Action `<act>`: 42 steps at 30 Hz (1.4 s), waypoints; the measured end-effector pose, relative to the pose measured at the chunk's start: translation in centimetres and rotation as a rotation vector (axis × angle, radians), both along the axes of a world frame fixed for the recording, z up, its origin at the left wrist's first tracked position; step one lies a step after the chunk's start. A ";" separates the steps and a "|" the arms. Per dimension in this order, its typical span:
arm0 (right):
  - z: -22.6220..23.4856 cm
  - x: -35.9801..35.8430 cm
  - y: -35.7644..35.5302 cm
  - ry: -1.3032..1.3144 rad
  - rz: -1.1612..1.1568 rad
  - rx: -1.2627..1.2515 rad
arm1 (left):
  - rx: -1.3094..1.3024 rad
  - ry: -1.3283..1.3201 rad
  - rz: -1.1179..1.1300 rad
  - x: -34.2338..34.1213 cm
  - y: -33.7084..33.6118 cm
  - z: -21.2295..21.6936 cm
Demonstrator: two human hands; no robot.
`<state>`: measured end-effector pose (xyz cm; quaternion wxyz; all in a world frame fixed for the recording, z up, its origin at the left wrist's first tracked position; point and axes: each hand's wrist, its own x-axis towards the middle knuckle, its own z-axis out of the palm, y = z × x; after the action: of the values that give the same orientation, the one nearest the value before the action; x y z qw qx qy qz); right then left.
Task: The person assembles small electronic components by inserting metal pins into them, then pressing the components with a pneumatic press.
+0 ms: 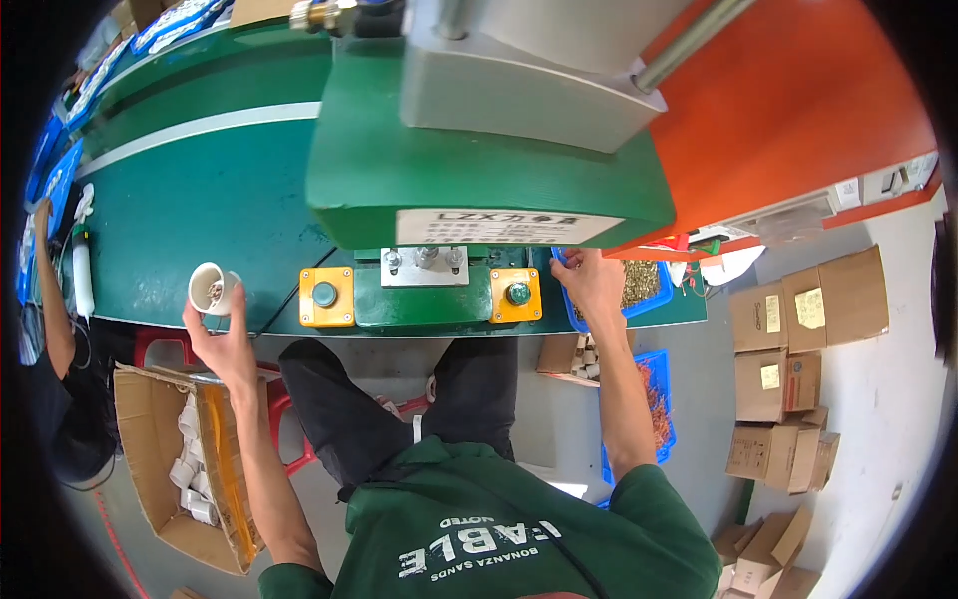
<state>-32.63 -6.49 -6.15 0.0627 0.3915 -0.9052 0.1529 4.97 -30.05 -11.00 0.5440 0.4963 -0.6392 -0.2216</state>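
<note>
My left hand (224, 337) holds a short white cup-shaped plastic fitting (203, 284) over the left part of the green bench. Its round opening faces up, and something small and brownish shows inside. At the left edge of a blue tray (651, 306) of small brass-coloured parts (639, 283) is my right hand (595, 284). Its fingers are drawn together; whatever lies between the tips is too small to make out. Between my hands stands a green press (429, 311) with a metal fixture (424, 268) under its head.
Yellow button boxes (326, 298) flank the press base. An open carton (150, 439) of white fittings (190, 469) stands at lower left. A blue tray (667, 399) of reddish parts sits below the bench at right. Cartons (813, 299) are stacked farther right. Another person's arm (55, 290) shows at far left.
</note>
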 end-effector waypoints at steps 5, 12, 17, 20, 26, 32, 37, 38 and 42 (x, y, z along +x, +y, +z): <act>0.2 -1.1 -1.8 -0.034 0.289 -0.091 | -0.018 -0.188 0.060 1.6 -2.9 -1.6; 3.0 -1.4 -5.0 -0.327 0.575 0.179 | 0.003 -0.222 0.085 2.7 -6.0 -2.5; -2.2 -3.5 -7.0 -0.388 0.684 0.281 | -0.071 -0.392 0.252 4.3 -9.9 -1.7; -7.7 -4.9 -8.6 -0.433 0.757 0.308 | 0.002 -0.457 0.115 8.3 -12.2 -2.8; -1.5 -4.3 -8.4 -0.157 0.978 0.258 | -0.303 -0.370 0.403 11.4 -6.3 0.4; 0.5 -3.3 -8.2 -0.345 0.802 0.153 | 0.257 -0.423 0.214 26.4 2.3 -3.9; -0.2 -3.8 -8.0 -0.550 0.672 -0.004 | 0.684 -1.051 0.055 32.0 3.6 -11.8; -0.1 -3.8 -7.8 -0.549 0.656 0.006 | 0.729 -1.033 0.069 31.8 2.9 -12.3; 0.4 -2.9 -7.1 -0.494 0.625 -0.055 | 0.786 -0.900 0.106 32.0 0.7 -15.3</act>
<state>-35.51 -13.57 -5.71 -0.1957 0.5978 -0.7258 0.2784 36.92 -29.36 -26.26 0.0057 0.7366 -0.6513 -0.1821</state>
